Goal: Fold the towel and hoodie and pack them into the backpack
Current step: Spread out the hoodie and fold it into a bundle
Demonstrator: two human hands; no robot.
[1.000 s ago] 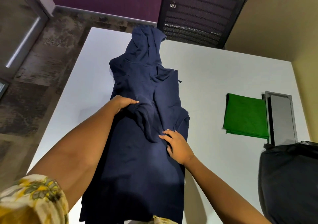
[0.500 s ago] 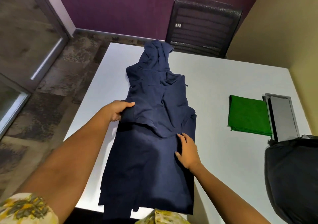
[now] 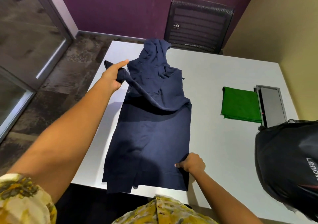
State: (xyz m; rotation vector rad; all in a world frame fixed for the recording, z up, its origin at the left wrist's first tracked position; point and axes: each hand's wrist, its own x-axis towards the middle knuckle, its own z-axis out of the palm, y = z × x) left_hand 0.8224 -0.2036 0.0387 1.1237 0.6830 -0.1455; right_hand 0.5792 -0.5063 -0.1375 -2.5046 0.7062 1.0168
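Having shifted outward, the left hand (image 3: 111, 78) is gripping the hoodie (image 3: 151, 129) sleeve while the right hand (image 3: 191, 162) is pinching its hem.

The navy hoodie (image 3: 151, 129) is spread lengthwise on the desk, hood away, hem overhanging the near edge, one sleeve lifted leftward. The green towel (image 3: 240, 104) is laid folded flat right of it; the black backpack (image 3: 289, 163) is seen nearer, at the right.
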